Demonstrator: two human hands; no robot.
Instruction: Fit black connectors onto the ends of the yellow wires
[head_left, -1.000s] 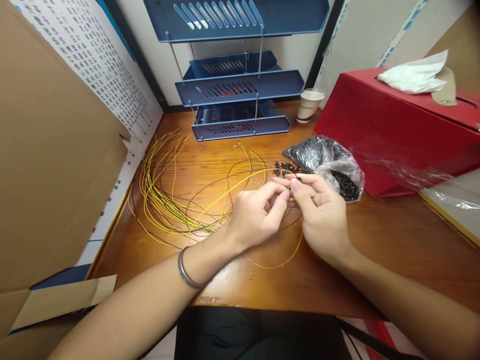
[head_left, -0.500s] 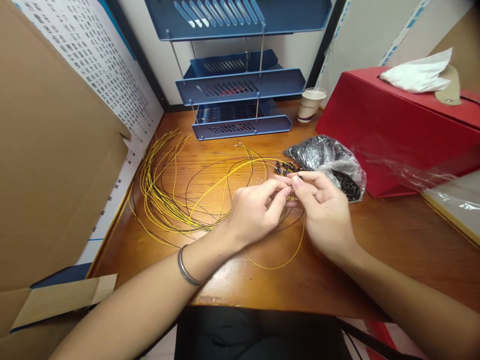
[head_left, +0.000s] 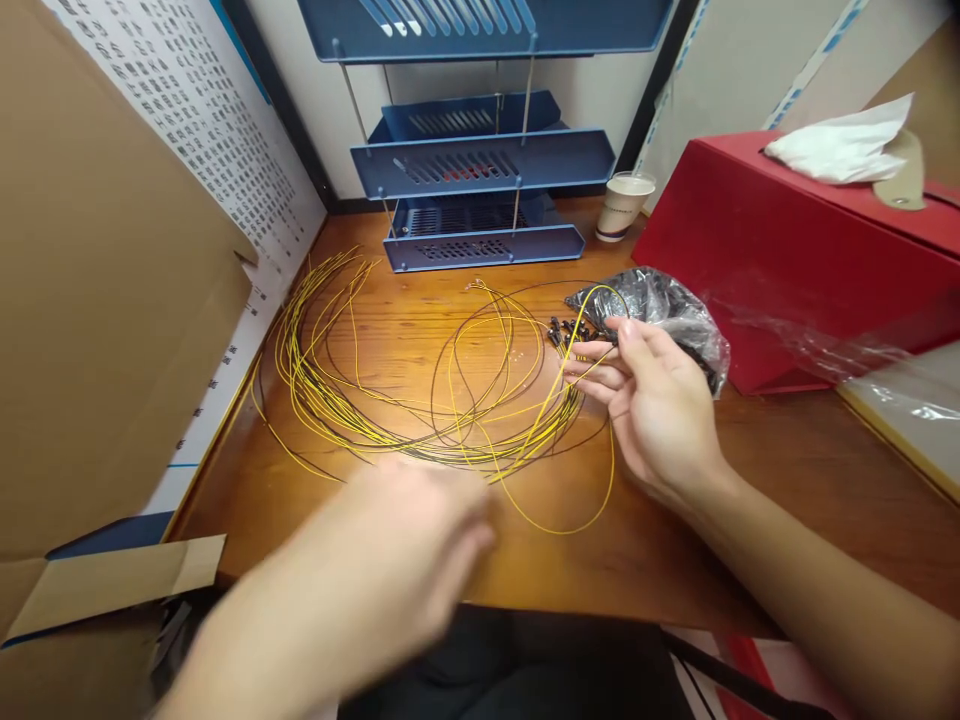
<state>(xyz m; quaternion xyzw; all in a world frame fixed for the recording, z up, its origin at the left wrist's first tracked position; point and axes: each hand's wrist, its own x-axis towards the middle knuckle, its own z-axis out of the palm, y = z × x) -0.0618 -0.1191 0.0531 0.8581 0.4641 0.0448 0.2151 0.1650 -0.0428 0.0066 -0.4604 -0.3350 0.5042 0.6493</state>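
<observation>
Between thumb and forefinger, my right hand (head_left: 664,405) pinches a thin wire, its other fingers stretched out loosely. Yellow and black strands loop up around that grip. My left hand (head_left: 420,535) is smeared by motion over the front of the table; its fingers look curled, but whether they hold a wire I cannot tell. Beneath and behind the hands lies a loose coil of yellow and black wires (head_left: 300,370). Small black connectors (head_left: 556,330) at wire ends cluster just behind my right fingertips. A clear plastic bag (head_left: 637,300) of small black parts lies behind my right hand.
A blue tiered tray (head_left: 484,165) stands at the back of the wooden table (head_left: 757,480). Beside it are a paper cup (head_left: 624,205) and a red tissue box (head_left: 787,260) on the right. Cardboard (head_left: 112,300) rises along the left side.
My left hand has come away from my right hand, moving left and toward me. My right hand has shifted slightly right, its fingers more spread, and a wire loop now arches above it.
</observation>
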